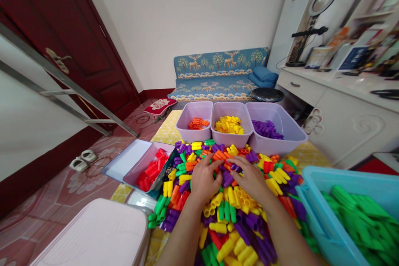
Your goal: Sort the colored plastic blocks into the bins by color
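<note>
My left hand [205, 178] lies on a heap of colourful plastic tube-shaped toy pieces [218, 227], its thumb and fingers apart. Close to its right, my right hand [251, 178] reaches into the same heap with fingers curved and spread. Orange tube pieces [219, 155] touch or nearly touch the fingertips of both hands. Between the hands lie purple tube pieces [227, 179]. Neither hand visibly grips a piece, though some fingertips are partly hidden among them. The heap mixes yellow, green, purple, orange and red pieces, many joined side by side.
Behind the heap stand three lilac bins with orange [195, 135], yellow [232, 139] and purple pieces [293, 133]. A box of red pieces [152, 168] sits left; a blue tub [321, 216] of green ones, right. A pale lid [96, 237] is front left.
</note>
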Tool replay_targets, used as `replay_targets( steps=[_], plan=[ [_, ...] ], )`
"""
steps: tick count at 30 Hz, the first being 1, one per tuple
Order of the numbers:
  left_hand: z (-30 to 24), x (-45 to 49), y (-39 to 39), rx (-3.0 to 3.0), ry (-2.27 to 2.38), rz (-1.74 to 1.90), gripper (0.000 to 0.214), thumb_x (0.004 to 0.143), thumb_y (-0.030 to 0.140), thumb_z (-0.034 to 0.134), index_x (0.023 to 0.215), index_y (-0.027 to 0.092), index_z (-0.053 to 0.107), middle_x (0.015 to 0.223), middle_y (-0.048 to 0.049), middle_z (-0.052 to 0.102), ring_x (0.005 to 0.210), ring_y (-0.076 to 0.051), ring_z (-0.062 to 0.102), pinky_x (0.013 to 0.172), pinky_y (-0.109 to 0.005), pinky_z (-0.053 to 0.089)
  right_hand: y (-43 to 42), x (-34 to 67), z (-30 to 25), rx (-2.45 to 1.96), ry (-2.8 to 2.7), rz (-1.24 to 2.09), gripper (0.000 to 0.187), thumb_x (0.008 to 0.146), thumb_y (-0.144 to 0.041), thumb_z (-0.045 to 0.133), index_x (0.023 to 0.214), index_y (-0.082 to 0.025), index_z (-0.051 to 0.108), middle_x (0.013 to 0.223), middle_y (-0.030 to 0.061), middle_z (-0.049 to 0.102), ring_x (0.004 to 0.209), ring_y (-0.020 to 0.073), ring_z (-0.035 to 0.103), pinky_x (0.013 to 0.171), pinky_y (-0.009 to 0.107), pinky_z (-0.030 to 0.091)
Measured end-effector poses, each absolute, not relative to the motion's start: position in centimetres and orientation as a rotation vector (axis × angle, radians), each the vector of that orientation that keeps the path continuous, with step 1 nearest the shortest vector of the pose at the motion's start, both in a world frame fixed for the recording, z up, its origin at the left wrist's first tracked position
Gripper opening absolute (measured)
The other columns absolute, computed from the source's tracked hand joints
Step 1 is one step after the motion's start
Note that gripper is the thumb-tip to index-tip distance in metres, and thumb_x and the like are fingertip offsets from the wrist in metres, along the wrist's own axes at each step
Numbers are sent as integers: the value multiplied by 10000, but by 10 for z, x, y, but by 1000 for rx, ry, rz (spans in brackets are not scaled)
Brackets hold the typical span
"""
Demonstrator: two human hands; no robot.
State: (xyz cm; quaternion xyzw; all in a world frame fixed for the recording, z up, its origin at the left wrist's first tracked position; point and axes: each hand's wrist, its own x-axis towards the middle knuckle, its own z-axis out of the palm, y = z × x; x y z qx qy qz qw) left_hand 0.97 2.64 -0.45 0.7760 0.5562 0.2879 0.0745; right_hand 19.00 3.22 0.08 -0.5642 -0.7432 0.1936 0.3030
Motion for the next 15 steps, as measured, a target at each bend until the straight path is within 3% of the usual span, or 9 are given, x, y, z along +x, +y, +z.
replay_targets(
  steps=[7, 11, 15],
  plan=[
    [-5, 10, 26, 2084, 1442, 1220, 152, 802, 198, 601, 906, 241, 704, 1042, -45, 634, 991, -196, 607, 886, -329, 488, 27, 185, 10, -1229, -1674, 749, 288, 776, -220, 552, 1036, -212, 676, 1139, 76, 663, 1109, 227, 583, 1017, 422, 416],
    [-5, 12, 26, 1895, 1353, 1462, 93, 777, 128, 597, 811, 199, 648, 935, -38, 608, 919, -173, 592, 835, -297, 485, 23, 179, 16, -1161, -1419, 879, 187, 769, -321, 631, 915, -204, 624, 940, 49, 668, 901, 207, 622, 861, 374, 488],
    [-5, 12, 26, 1845, 1361, 1498, 108, 770, 101, 561, 799, 193, 611, 896, -31, 585, 870, -164, 579, 771, -275, 475, 18, 175, 33, -988, -1147, 1100, 204, 733, -336, 676, 829, -215, 543, 775, -10, 589, 715, 144, 587, 685, 271, 491]
  ],
)
